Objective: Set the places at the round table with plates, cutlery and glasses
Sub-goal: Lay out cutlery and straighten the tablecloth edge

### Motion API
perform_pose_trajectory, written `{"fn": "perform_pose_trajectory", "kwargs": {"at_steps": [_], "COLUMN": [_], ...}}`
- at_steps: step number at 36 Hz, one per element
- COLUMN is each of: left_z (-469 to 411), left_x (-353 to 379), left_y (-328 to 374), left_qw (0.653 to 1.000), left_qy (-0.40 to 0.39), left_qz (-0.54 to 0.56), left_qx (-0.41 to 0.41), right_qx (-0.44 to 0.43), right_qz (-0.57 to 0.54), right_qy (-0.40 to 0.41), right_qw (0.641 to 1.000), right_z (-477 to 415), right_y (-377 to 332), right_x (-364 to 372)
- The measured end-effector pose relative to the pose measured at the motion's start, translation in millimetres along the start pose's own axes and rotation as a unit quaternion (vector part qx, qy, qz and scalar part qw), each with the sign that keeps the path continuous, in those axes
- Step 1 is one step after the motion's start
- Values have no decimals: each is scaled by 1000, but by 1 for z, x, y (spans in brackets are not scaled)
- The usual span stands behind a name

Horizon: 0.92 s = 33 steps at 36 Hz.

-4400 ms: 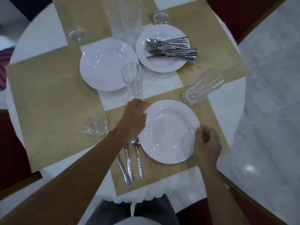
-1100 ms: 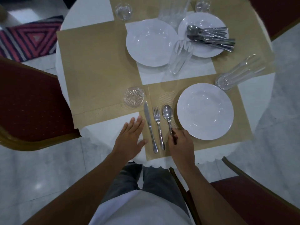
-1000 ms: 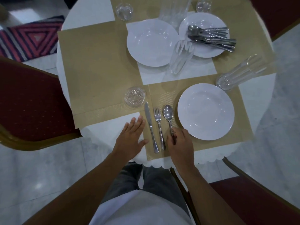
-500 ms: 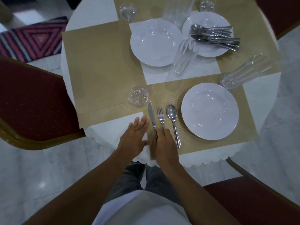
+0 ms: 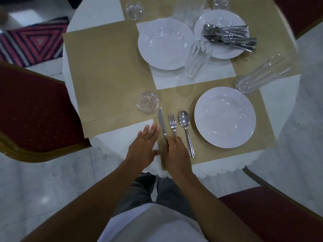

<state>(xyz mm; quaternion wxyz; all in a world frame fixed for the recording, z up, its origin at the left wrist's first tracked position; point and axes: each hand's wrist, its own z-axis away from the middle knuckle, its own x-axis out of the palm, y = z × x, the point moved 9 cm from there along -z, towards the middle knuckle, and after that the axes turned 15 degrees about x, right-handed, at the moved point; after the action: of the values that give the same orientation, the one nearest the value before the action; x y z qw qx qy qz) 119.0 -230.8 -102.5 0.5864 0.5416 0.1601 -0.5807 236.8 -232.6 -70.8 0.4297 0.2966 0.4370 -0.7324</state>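
Marble floor, pale grey, surrounds one round table [image 5: 104, 11] under a white scalloped cloth. Two red upholstered chairs: one [image 5: 35, 109] at left, one [image 5: 279, 212] at lower right; a third red shape at the top right corner is cut off, cannot tell what it is. One striped rug [image 5: 33, 41] lies at upper left.

Tan placemats: the near mat [image 5: 216, 154] reaches almost to the cloth's near edge; the left mat [image 5: 108, 70] is bare except for one small glass dish [image 5: 148, 102] at its near right corner.

Plates, three: near plate [image 5: 225, 117] on the near mat, middle plate [image 5: 166, 43], far plate [image 5: 225, 49] carrying a cutlery pile [image 5: 230, 37].

Glasses: one tall glass [image 5: 197, 60] between the middle and far plates, one [image 5: 262, 75] beyond the near plate at right, more at the top edge, count unclear.

Laid cutlery, three pieces in a row left of the near plate: knife [image 5: 162, 122], fork [image 5: 172, 124], spoon [image 5: 185, 127], apart from one another.

Left hand [image 5: 145, 145] lies flat on the cloth, fingers spread, holding nothing, just beside the knife. Right hand [image 5: 174, 154] covers the knife and fork handles, fingertips on them; how firmly it grips, cannot tell.
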Motion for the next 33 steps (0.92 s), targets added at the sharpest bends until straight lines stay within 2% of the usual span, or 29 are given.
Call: {"fn": "perform_pose_trajectory", "kwargs": {"at_steps": [6, 27, 33], "left_z": [1, 1, 1], "left_x": [-1, -2, -3], "left_y": [1, 1, 2], "left_qw": [1000, 1000, 1000], "left_qy": [4, -3, -2], "left_qz": [-1, -8, -7], "left_qx": [3, -5, -3], "right_qx": [49, 33, 61], "right_qz": [-68, -79, -146], "right_qy": [65, 35, 101], "right_qw": [994, 996, 982], "right_z": [-2, -13, -7], "right_y": [20, 36, 58], "right_x": [-26, -23, -44]}}
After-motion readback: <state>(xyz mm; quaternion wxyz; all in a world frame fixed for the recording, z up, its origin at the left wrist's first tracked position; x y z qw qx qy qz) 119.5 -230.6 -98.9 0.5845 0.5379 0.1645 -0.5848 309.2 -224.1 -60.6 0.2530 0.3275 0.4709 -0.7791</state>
